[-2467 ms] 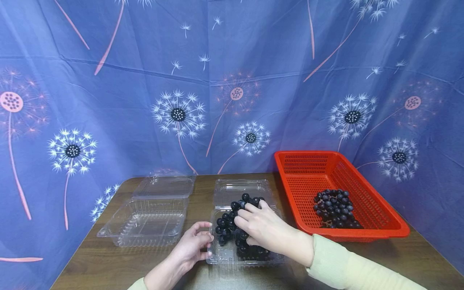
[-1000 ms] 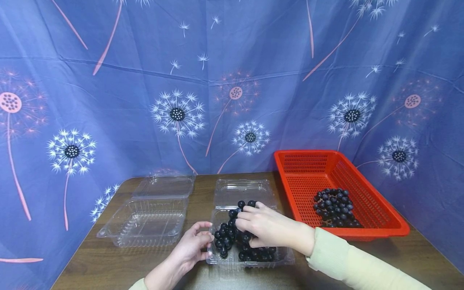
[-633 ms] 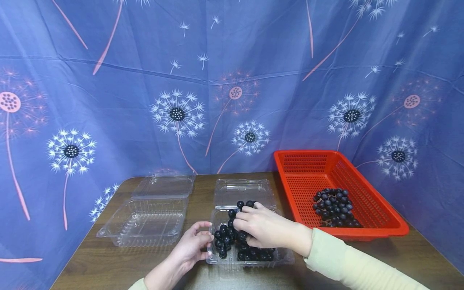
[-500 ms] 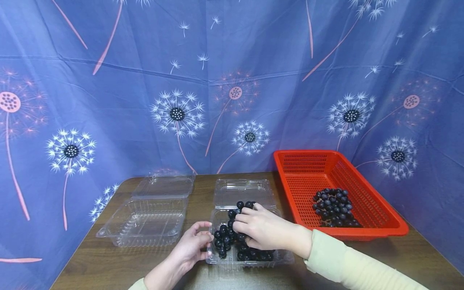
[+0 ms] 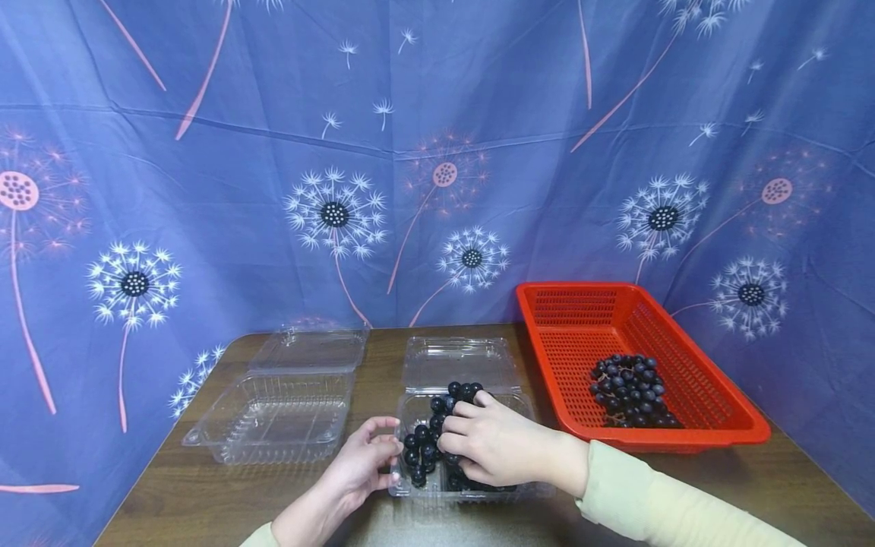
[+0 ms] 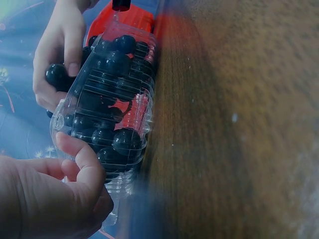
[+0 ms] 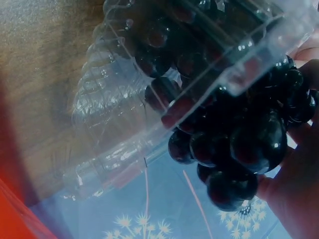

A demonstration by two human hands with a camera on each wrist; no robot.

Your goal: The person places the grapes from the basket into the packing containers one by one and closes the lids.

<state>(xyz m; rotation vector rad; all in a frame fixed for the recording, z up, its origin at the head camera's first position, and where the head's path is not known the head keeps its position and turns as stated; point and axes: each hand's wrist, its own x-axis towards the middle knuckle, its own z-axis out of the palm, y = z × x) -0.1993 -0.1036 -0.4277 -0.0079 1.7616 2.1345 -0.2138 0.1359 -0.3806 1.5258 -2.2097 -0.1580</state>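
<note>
A clear plastic clamshell container [image 5: 472, 495] holds a bunch of dark grapes [image 5: 422, 450] in front of me, its lid [image 5: 461, 363] folded back behind it. My right hand [image 5: 504, 447] grips the grapes from above, over the right part of the container, and hides many of them. In the right wrist view, some grapes [image 7: 232, 186] bulge past the container's rim beside the fingers. With thumb and fingers, my left hand [image 5: 362, 460] pinches the container's left edge. The left wrist view shows more grapes [image 6: 127, 142] pressed against the see-through wall.
To the left stands a second clear clamshell [image 5: 280, 429], lid raised, with no fruit in it. A red mesh basket [image 5: 567, 365] sits at the right, holding another bunch of grapes [image 5: 629, 387]. Behind the wooden table [image 5: 164, 494] hangs a blue dandelion-print curtain [image 5: 239, 190].
My right hand has shifted slightly toward the front and down with the grapes, whose top berries sit lower in the container. My left hand has stayed at the container's left edge.
</note>
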